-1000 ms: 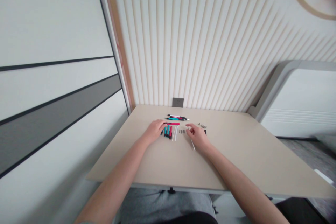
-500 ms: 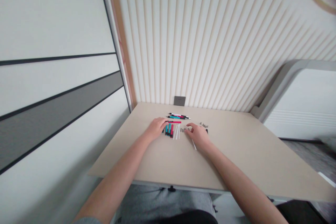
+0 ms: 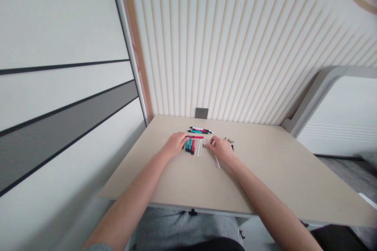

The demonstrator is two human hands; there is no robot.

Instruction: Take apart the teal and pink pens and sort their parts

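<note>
My left hand [image 3: 176, 144] rests on the beige table [image 3: 265, 180] with its fingertips touching a red pen barrel [image 3: 196, 137]. Beside it lie short teal, black and red pen pieces [image 3: 190, 146] and thin white refill tubes [image 3: 199, 148]. My right hand [image 3: 221, 149] is curled, its fingertips pinching at small dark parts [image 3: 204, 146] just right of the white tubes. A white tube [image 3: 217, 161] sticks out from under that hand toward me. What the fingers hold is too small to make out.
Assembled pens [image 3: 200, 130] lie farther back near a grey wall socket [image 3: 201, 113]. Several tiny metal pieces [image 3: 228, 140] sit right of my right hand. A ribbed wall stands behind the table; a grey-and-white bed frame [image 3: 335, 106] is at the right.
My right hand has slid a little left and away from me, toward the small dark parts and white tubes. My left hand has stayed on the red barrel.
</note>
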